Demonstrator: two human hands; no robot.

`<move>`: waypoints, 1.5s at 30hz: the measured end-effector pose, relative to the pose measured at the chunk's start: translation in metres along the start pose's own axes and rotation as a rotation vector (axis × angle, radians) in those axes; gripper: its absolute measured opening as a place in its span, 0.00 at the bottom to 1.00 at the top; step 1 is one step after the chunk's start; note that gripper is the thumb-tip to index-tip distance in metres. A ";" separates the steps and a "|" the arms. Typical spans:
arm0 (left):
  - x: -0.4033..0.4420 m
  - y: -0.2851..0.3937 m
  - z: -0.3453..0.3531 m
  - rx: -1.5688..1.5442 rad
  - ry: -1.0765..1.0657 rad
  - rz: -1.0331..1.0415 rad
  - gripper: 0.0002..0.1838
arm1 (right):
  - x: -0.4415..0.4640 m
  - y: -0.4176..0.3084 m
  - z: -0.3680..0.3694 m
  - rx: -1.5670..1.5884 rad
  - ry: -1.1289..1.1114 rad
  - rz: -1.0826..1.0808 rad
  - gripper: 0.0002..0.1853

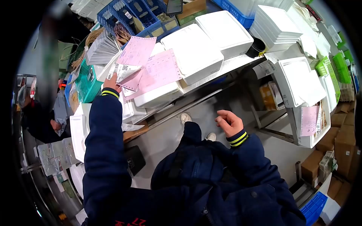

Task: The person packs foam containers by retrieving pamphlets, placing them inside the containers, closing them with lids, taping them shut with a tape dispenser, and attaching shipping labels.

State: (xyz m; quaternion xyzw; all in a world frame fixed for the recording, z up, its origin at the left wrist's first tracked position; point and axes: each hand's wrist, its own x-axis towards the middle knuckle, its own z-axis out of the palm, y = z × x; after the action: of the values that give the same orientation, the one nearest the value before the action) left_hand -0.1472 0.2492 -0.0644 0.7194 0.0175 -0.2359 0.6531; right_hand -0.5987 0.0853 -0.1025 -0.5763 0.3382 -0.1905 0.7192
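At the left end of the table, my left hand [112, 83] grips the edge of a white printed label sheet [123, 71] with barcodes; part of the fingers is hidden. The sheet lies over pink printed slips [160, 69], which rest on white foam boxes [192, 51]. Close by are a stack of white cards [103, 49] and a teal plastic basket [86, 83]. My right hand [230, 123] hovers in front of my body, away from the table. Its fingers are curled in, the thumb bent against them, and nothing shows in it.
A blue divided crate [141, 17] stands behind the boxes. Stacked foam lids [277, 24] and a black cup [256, 48] are at the back right. Another foam box [315, 126] bears a pink slip at right. Cardboard boxes [343, 143] line the right side. Another person's hand [55, 125] appears at far left.
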 end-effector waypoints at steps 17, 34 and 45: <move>-0.008 -0.026 0.001 -0.072 -0.019 0.051 0.15 | -0.008 0.015 0.005 0.047 -0.104 0.034 0.12; 0.015 -0.020 -0.013 0.080 0.034 0.030 0.19 | 0.001 0.010 0.013 0.032 -0.158 0.060 0.11; -0.030 0.041 -0.071 -0.137 -0.070 0.090 0.15 | 0.034 0.013 0.052 0.002 -0.323 0.038 0.12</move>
State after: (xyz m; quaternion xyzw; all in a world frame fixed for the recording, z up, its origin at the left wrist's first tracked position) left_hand -0.1378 0.3189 -0.0132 0.6643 -0.0217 -0.2296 0.7110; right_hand -0.5397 0.1031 -0.1186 -0.5922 0.2287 -0.0820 0.7683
